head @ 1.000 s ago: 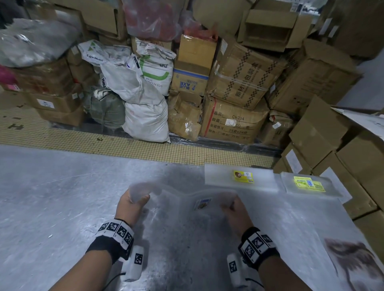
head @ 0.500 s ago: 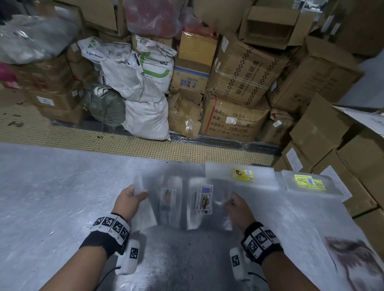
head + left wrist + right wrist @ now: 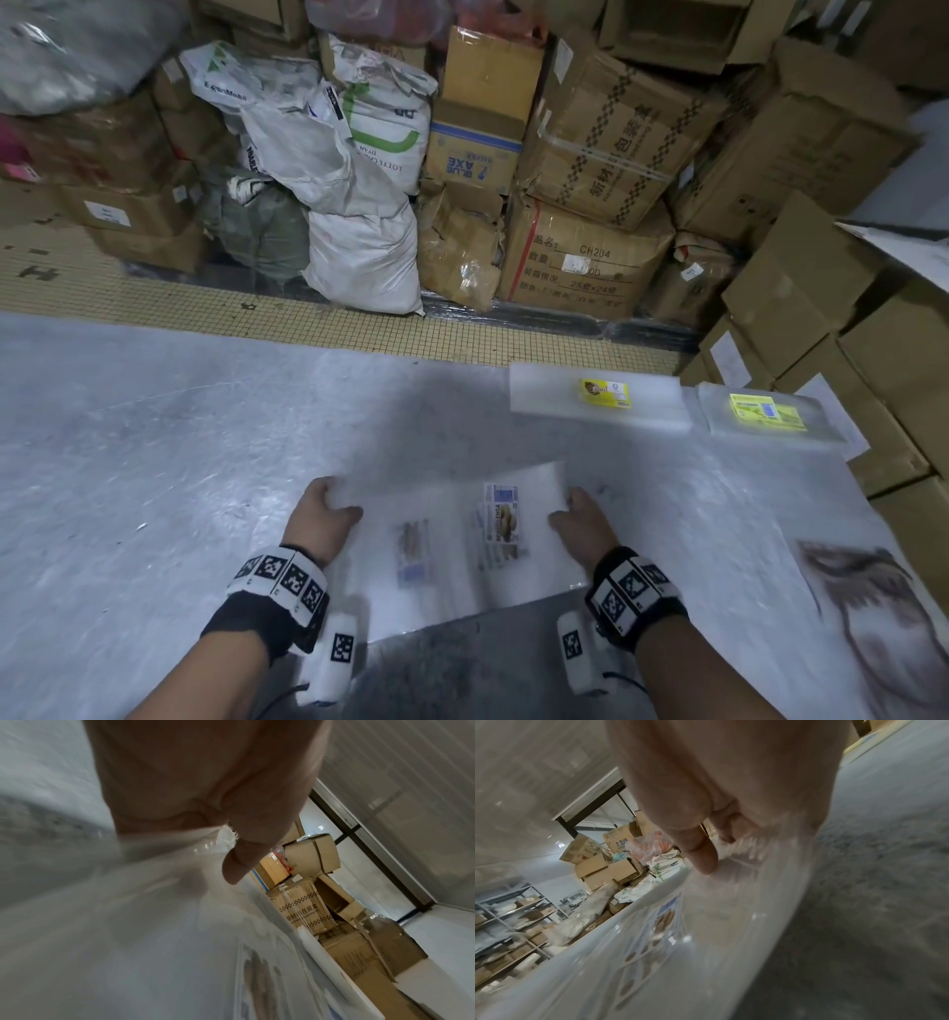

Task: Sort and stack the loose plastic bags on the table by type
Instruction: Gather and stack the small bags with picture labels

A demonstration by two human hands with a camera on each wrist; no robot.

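Two hands grip one batch of clear plastic bags [image 3: 452, 534] at lower centre of the frame: its left edge is pinched by the left hand [image 3: 321, 516], its right edge by the right hand [image 3: 580, 519]. Two stacks, one with a yellow label [image 3: 598, 403] and one with a green label [image 3: 765, 419], are seen on the table [image 3: 154, 437] at centre right.

The left hand [image 3: 205, 776] fills the upper middle of the view, its thumb [image 3: 241, 860] bent down onto a sheaf of clear plastic bags [image 3: 154, 923], the other fingers hidden behind the plastic. The bags spread out blurred and glossy toward the lower right, a brownish printed label [image 3: 259, 975] showing on them near the bottom. The grey surface [image 3: 38, 821] lies at left, smeared by motion. Past the thumb stand stacked cardboard boxes [image 3: 303, 914], one with a chequered band and printed characters, and a tilted open carton [image 3: 313, 854] above them. Behind these run a dark-framed panel [image 3: 372, 845] and a pale wall [image 3: 424, 780]
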